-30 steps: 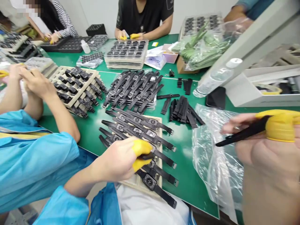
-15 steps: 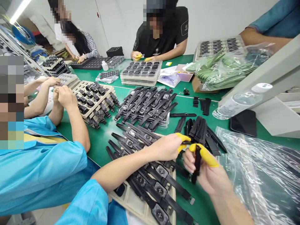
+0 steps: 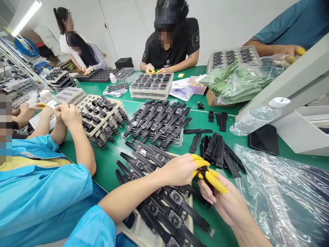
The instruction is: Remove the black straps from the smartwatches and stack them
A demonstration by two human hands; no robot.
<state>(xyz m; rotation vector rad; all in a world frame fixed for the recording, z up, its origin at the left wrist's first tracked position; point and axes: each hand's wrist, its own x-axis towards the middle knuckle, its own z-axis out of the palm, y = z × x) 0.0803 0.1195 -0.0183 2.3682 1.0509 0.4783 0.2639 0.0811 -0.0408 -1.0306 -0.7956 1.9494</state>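
Observation:
Yellow finger covers are on both my hands. My left hand (image 3: 183,168) pinches one end of a small black strap piece (image 3: 205,171). Fingers of my right hand (image 3: 218,192) close round the lower part of the same piece, and the two hands meet. Below and left of them, black watches with straps (image 3: 176,197) lie in rows on a cream tray (image 3: 146,230). Just behind my hands is a pile of loose black straps (image 3: 218,147) on the green table (image 3: 113,154).
More watches (image 3: 156,120) are stacked behind the tray. At right are a clear bottle (image 3: 259,116), a dark phone (image 3: 264,139) and plastic film (image 3: 280,192). A co-worker's blue sleeve (image 3: 51,188) and hands (image 3: 68,116) are close on the left; others sit opposite.
My hands have come together around the black strap piece; my right hand moved up and left. The view shifted slightly. A hand with yellow finger covers now shows at the upper right.

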